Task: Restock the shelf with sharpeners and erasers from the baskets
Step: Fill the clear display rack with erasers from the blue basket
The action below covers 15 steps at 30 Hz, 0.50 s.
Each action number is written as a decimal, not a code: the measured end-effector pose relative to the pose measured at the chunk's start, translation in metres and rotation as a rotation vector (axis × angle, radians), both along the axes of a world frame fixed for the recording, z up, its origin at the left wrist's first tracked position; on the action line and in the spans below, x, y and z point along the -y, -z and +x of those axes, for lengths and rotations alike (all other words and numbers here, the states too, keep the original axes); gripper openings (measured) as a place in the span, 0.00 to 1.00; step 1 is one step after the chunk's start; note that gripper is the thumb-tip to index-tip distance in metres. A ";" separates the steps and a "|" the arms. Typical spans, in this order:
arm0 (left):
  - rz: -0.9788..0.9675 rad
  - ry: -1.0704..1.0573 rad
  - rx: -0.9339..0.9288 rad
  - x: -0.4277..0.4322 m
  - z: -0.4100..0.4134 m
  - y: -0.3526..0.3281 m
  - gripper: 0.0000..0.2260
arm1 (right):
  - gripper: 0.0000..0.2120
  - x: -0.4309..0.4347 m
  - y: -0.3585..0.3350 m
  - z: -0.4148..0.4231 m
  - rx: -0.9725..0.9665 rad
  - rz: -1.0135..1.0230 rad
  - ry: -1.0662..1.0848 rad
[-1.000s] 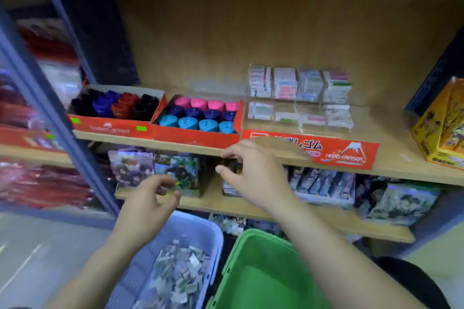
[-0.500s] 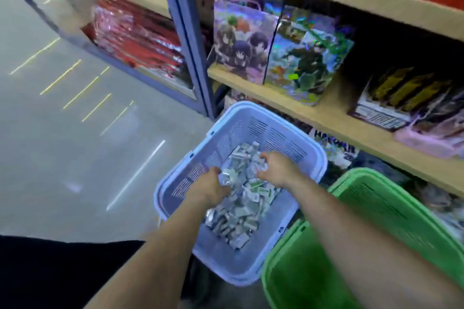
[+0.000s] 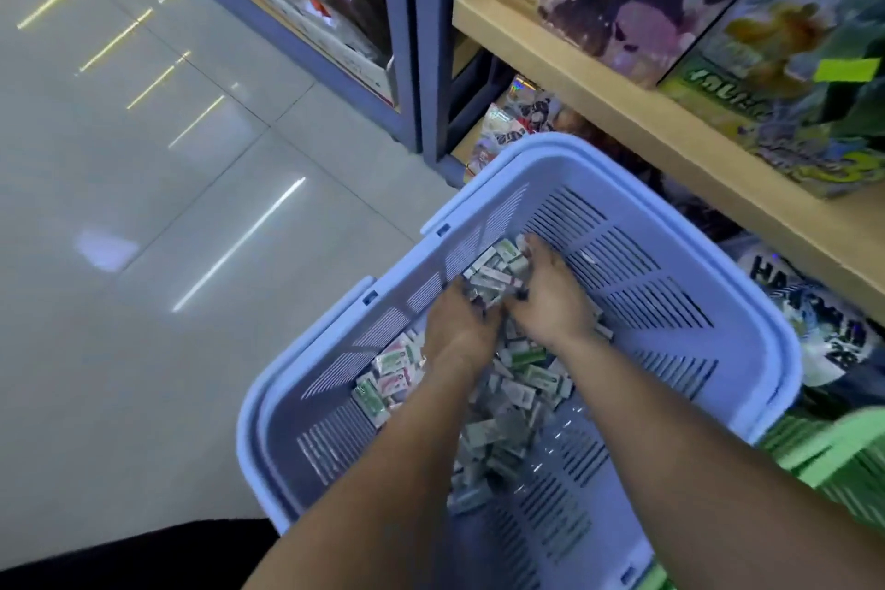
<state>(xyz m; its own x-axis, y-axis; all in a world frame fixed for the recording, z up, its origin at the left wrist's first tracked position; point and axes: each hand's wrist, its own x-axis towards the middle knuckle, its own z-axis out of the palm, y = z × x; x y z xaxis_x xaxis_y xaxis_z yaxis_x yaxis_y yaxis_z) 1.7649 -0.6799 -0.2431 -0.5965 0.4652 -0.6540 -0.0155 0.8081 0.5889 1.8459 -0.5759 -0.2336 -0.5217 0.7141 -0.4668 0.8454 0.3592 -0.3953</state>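
A pale blue slotted basket (image 3: 747, 316) stands on the floor below the shelves, holding a heap of several small wrapped erasers (image 3: 522, 378). Both hands are down inside it. My left hand (image 3: 459, 326) and my right hand (image 3: 550, 297) are cupped toward each other, their fingers curled round a bunch of erasers (image 3: 495, 271) gathered between them. The fingertips are buried in the pile. The shelf with the sharpener and eraser boxes is out of view above.
A green basket (image 3: 843, 455) sits to the right of the blue one. A wooden shelf edge (image 3: 622, 101) with printed card boxes (image 3: 790, 77) runs along the upper right. A grey-blue shelf post (image 3: 412, 38) stands at top centre. Tiled floor (image 3: 143, 206) lies to the left.
The view dropped from the upper shelf to the blue basket. Both hands went down from the shelf edge into the erasers and have drawn closer together, scooping a bunch.
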 end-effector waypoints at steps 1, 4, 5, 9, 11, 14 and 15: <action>0.006 -0.021 -0.003 -0.003 -0.001 0.005 0.15 | 0.42 -0.001 0.002 0.001 -0.036 -0.022 0.045; 0.009 -0.012 -0.049 -0.006 -0.002 0.016 0.10 | 0.39 -0.002 0.002 0.002 -0.088 -0.048 0.072; 0.013 -0.014 -0.064 -0.005 -0.001 0.019 0.10 | 0.37 -0.002 0.002 0.002 -0.098 -0.043 0.070; 0.042 -0.098 -0.048 -0.002 0.000 0.025 0.16 | 0.29 -0.002 0.001 0.004 -0.112 0.035 0.028; 0.042 -0.104 -0.045 0.001 0.000 0.027 0.17 | 0.29 0.002 0.001 0.005 -0.117 0.023 0.056; 0.074 -0.072 -0.020 0.000 0.000 0.026 0.17 | 0.27 0.007 0.002 0.005 -0.115 -0.031 0.194; 0.077 -0.050 -0.019 -0.001 0.000 0.025 0.18 | 0.27 0.007 0.003 0.005 -0.113 -0.051 0.231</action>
<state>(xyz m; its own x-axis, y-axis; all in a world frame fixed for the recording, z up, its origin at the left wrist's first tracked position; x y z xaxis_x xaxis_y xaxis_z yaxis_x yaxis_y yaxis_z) 1.7653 -0.6787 -0.2685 -0.6324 0.4826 -0.6060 -0.0431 0.7592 0.6495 1.8507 -0.5824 -0.2367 -0.3979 0.7977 -0.4532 0.8524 0.1388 -0.5040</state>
